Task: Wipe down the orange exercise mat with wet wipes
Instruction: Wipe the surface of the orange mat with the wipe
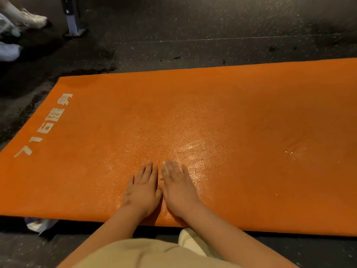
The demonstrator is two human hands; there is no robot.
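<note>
The orange exercise mat (241,105) lies flat on the dark floor, with white printed characters along its left end. Both my hands lie palm down side by side near the mat's front edge. My left hand (144,187) rests flat with straight fingers. My right hand (178,187) is flat too and blurred by motion. A sliver of white, seemingly a wet wipe (164,167), shows under its fingertips. The mat surface just beyond my hands has a wet shine.
A crumpled white packet (39,224) pokes out by the mat's front left edge. At the top left are another person's shoes (33,17) and a metal equipment foot (73,26). My knee in beige cloth (191,241) is at the mat's front edge.
</note>
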